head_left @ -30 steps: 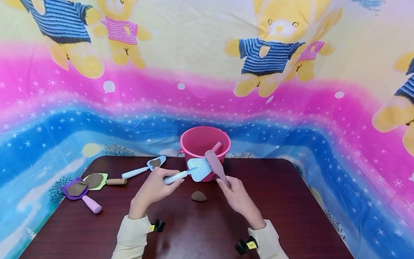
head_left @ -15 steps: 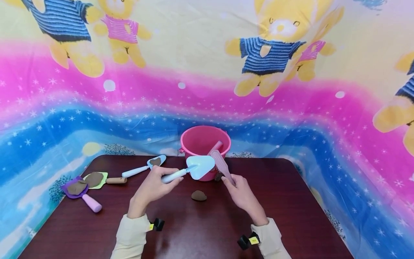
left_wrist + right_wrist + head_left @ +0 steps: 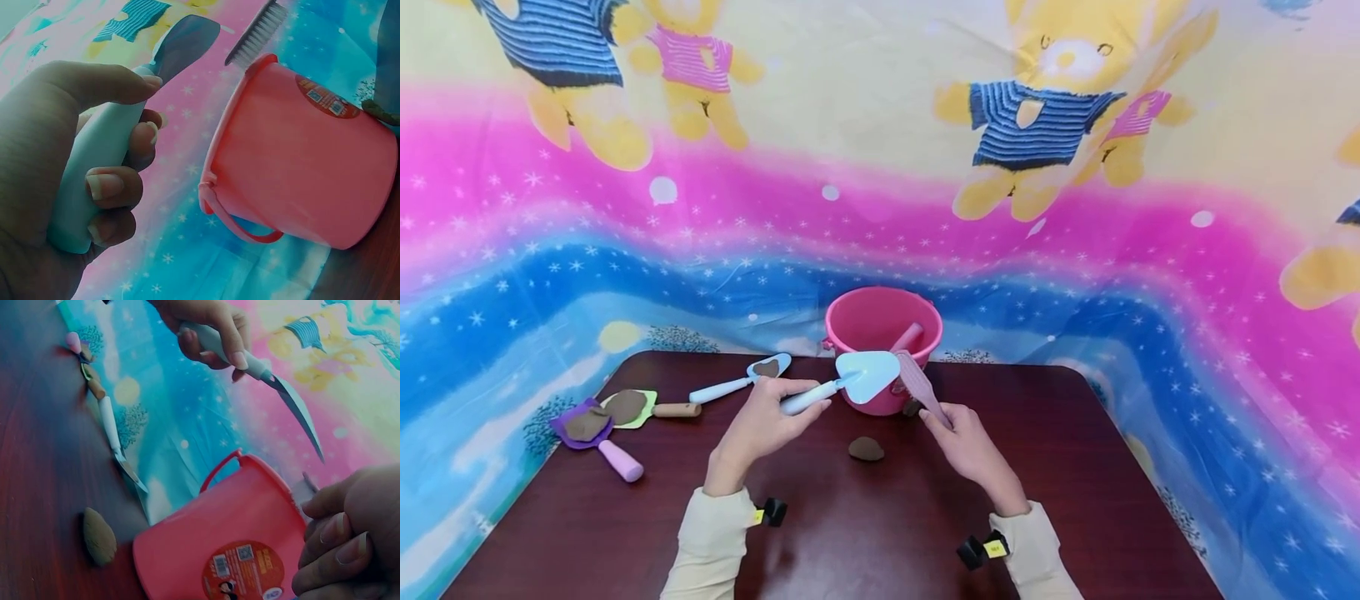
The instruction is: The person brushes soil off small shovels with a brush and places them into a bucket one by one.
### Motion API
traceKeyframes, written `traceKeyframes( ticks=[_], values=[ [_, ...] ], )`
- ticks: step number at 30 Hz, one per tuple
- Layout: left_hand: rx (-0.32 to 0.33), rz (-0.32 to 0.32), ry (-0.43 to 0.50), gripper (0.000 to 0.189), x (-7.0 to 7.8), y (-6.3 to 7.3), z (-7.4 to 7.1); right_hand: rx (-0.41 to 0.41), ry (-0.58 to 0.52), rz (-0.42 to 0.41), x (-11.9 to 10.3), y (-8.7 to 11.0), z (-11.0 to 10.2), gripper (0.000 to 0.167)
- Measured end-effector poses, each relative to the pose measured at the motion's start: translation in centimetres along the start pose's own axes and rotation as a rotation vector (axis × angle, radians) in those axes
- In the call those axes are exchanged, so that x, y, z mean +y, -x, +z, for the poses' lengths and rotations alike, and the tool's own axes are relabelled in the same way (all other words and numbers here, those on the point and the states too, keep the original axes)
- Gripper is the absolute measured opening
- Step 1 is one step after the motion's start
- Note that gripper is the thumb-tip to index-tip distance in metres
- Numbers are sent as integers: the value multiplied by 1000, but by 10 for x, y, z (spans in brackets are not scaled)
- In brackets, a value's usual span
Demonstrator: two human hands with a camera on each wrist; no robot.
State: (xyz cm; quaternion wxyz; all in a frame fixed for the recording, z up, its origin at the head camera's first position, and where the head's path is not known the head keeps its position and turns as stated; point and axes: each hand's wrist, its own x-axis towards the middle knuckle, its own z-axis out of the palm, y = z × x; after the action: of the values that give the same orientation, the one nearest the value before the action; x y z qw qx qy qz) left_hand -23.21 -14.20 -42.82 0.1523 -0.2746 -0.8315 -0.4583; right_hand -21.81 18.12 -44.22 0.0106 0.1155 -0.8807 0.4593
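Observation:
My left hand (image 3: 767,429) grips the handle of a light blue garden trowel (image 3: 867,375), its blade raised in front of the pink bucket (image 3: 300,156). In the left wrist view the fingers curl round the handle. My right hand (image 3: 966,450) holds a mauve brush (image 3: 919,385) by its handle; pale bristles show in the left wrist view. In the head view the brush head meets the blade's right edge; whether they touch, I cannot tell. A brown lump (image 3: 867,449) lies on the table between my hands and the bucket.
A pink handle (image 3: 908,337) sticks up inside the bucket. Another dark lump (image 3: 912,407) sits by its base. At the left lie a purple shovel (image 3: 580,425), a green shovel (image 3: 628,408) and a narrow blue trowel (image 3: 767,367), each bearing brown material. Patterned cloth (image 3: 820,208) hangs behind.
The brush has shifted right, from across the trowel's blade to its right edge. The blade has tilted and lifted slightly. The head view has moved a little. Both hands keep their holds.

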Motion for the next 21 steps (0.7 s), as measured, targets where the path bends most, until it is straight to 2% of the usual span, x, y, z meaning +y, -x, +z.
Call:
traceKeyframes(
  ticks=[7,12,16,21],
  values=[
    [63,18,-9,25,2,-5,4,-76,16,-5,6,1,-12,36],
    [107,31,-40,22,-1,-13,7,-131,53,-46,12,2,-16,33],
    [138,42,-72,23,-2,-23,6,-177,76,-71,16,2,-15,32],
    [120,49,-120,22,0,-41,2,-190,110,-86,21,-2,-11,32]
  ],
)
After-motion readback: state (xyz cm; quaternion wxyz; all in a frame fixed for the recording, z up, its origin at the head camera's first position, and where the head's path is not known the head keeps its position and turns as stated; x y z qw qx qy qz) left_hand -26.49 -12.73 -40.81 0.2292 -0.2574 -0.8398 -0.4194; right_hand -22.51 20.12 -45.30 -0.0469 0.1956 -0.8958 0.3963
